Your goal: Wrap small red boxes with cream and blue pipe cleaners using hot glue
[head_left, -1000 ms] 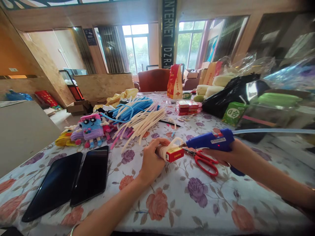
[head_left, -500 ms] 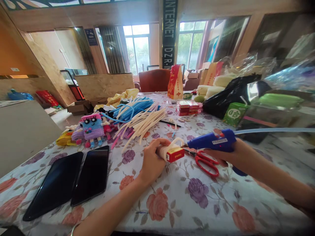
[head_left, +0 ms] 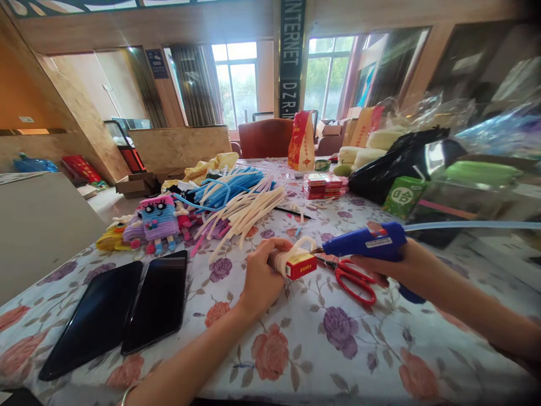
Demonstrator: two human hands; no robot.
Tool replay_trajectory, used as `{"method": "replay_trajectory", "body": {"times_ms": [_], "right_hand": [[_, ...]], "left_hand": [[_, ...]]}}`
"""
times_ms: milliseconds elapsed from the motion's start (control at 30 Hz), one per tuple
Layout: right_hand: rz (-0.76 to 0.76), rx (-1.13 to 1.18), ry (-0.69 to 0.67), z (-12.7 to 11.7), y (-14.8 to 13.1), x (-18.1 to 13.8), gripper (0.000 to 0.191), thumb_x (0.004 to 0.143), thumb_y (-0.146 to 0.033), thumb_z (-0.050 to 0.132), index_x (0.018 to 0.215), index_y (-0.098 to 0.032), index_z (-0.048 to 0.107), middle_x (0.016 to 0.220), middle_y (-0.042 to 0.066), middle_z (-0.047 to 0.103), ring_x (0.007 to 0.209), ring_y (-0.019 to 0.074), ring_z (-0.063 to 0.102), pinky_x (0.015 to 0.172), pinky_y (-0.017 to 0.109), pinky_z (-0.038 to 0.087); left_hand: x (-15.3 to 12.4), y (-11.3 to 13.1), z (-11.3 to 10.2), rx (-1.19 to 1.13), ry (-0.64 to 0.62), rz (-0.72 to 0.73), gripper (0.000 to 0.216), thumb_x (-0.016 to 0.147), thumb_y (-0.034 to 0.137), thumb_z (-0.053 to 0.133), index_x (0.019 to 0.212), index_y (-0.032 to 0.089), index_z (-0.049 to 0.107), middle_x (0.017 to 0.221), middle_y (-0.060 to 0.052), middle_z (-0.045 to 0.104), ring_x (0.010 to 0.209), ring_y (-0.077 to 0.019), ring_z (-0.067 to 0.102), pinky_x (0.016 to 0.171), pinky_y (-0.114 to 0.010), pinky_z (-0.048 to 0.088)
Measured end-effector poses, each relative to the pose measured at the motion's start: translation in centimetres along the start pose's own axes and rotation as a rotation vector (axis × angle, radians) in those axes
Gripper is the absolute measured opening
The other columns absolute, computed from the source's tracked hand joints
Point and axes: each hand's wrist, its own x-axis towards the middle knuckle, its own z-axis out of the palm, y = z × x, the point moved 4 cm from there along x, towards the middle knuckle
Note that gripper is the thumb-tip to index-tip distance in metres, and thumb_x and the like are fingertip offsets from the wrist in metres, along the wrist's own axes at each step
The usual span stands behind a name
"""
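Observation:
Held in my left hand (head_left: 264,270) is a small red and yellow box (head_left: 303,266), its far part wrapped with cream fuzzy strip (head_left: 279,261). A loop of the strip stands up over the box. My right hand (head_left: 399,262) grips a blue hot glue gun (head_left: 366,243), with a long pale glue stick (head_left: 465,225) coming out of its back. The gun's nozzle points left, close by the strip; whether it touches cannot be made out. Under the gun lie red-handled scissors (head_left: 355,282) on the flowered tablecloth (head_left: 236,361).
Two black tablets or phones (head_left: 156,301) lie at left. Behind them stands a crocheted doll (head_left: 159,220) beside bundled cream strips (head_left: 249,211) and blue strips (head_left: 236,186). Small red boxes (head_left: 323,186) are stacked farther back. A black plastic bag (head_left: 397,160) and a green carton (head_left: 403,197) are at right.

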Motion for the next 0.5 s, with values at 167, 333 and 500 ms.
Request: {"method": "replay_trajectory", "body": {"times_ms": [167, 333, 500], "right_hand": [[0.082, 0.027, -0.075, 0.0, -0.2, -0.2, 0.040, 0.063, -0.059, 0.067, 0.062, -0.020, 0.058, 0.047, -0.002, 0.057, 0.049, 0.0126, 0.049, 0.050, 0.026, 0.037], [0.072, 0.073, -0.084, 0.3, -0.8, -0.4, 0.039, 0.063, -0.055, 0.069, 0.056, -0.019, 0.057, 0.048, -0.002, 0.058, 0.049, 0.0117, 0.051, 0.053, 0.025, 0.038], [0.050, 0.134, -0.156, 0.9, -1.3, -0.5, 0.035, 0.066, -0.050, 0.069, 0.055, -0.019, 0.058, 0.048, -0.001, 0.059, 0.048, 0.0119, 0.052, 0.054, 0.025, 0.040]], "left_hand": [[0.0, -0.1, 0.0, 0.009, 0.000, 0.001, 0.029, 0.056, 0.004, 0.062, 0.081, 0.019, 0.062, 0.080, 0.001, 0.065, 0.074, -0.0138, 0.060, 0.068, -0.023, 0.046], [0.0, 0.0, 0.0, 0.025, 0.001, 0.004, 0.029, 0.056, 0.003, 0.061, 0.081, 0.019, 0.062, 0.081, 0.002, 0.065, 0.075, -0.0137, 0.060, 0.068, -0.023, 0.045], [0.0, 0.0, 0.1, 0.041, -0.005, -0.007, 0.029, 0.057, 0.003, 0.060, 0.081, 0.020, 0.061, 0.082, 0.002, 0.066, 0.074, -0.0137, 0.060, 0.067, -0.023, 0.046]]}}
